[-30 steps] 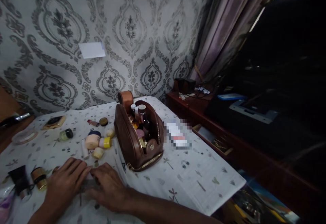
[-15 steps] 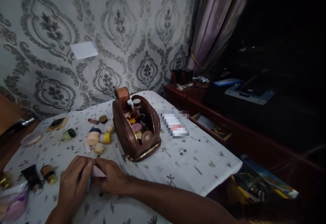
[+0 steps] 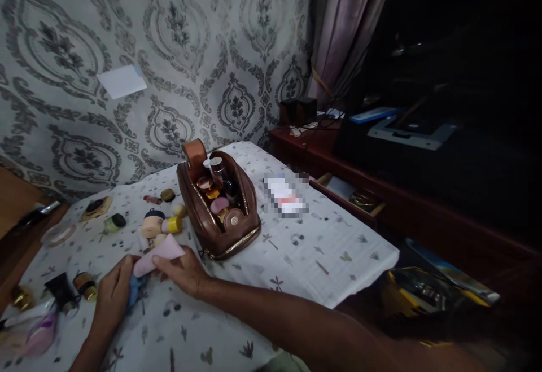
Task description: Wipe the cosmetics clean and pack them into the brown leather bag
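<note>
Pale pink plastic tube (image 3: 161, 252) gripped; open brown leather pouch (image 3: 208, 230) part-filled.
Left hand (image 3: 110, 296) and right hand (image 3: 185, 273) fingers clamp it; small pastel jars (image 3: 154, 226) loose at pouch's 9 o'clock.

Damask wallpaper (image 3: 169, 50), purple curtain (image 3: 339, 27), dark wooden cabinet (image 3: 423, 214), dim light.

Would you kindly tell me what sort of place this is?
Most likely a room in a home: patterned wallpaper, a curtain, and a cloth-covered table strewn with cosmetic jars beside an open brown toiletry bag. The left hand and right hand hold a pink tube.
</note>
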`<control>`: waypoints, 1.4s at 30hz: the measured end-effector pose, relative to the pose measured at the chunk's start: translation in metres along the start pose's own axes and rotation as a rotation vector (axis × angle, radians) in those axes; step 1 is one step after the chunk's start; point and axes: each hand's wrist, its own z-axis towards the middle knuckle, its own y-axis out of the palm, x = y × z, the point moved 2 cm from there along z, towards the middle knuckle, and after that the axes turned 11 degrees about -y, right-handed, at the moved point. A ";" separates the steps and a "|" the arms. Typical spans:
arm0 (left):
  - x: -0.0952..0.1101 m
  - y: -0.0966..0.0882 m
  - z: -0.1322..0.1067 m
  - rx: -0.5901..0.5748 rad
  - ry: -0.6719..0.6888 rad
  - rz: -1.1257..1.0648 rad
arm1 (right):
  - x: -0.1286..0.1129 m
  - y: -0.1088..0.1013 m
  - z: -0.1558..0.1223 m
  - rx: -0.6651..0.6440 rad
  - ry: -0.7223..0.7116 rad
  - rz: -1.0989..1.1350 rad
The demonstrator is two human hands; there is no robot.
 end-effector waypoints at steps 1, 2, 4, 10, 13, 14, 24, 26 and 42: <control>0.002 0.000 -0.001 0.011 -0.022 -0.031 | 0.003 0.001 0.002 0.018 0.023 0.076; 0.004 -0.001 -0.002 0.021 -0.042 -0.059 | 0.005 0.001 0.004 0.043 0.031 0.132; 0.005 -0.001 -0.005 0.035 -0.074 -0.099 | 0.009 0.001 0.008 0.080 0.026 0.173; 0.009 0.003 -0.018 -0.024 -0.011 -0.095 | 0.010 -0.002 0.009 0.061 0.007 0.085; 0.016 0.008 -0.024 -0.133 0.121 -0.051 | 0.006 -0.004 0.008 0.050 -0.070 0.004; 0.018 0.009 -0.025 -0.155 0.166 -0.030 | 0.005 -0.005 0.009 0.052 -0.085 -0.031; 0.049 0.016 -0.051 0.285 0.567 0.027 | -0.002 -0.009 0.005 0.078 -0.127 -0.288; 0.056 0.026 -0.057 0.283 0.708 0.088 | -0.006 -0.007 -0.001 0.023 -0.173 -0.321; 0.011 -0.003 -0.009 0.140 0.047 -0.147 | -0.023 0.011 -0.020 -0.458 -0.150 -0.648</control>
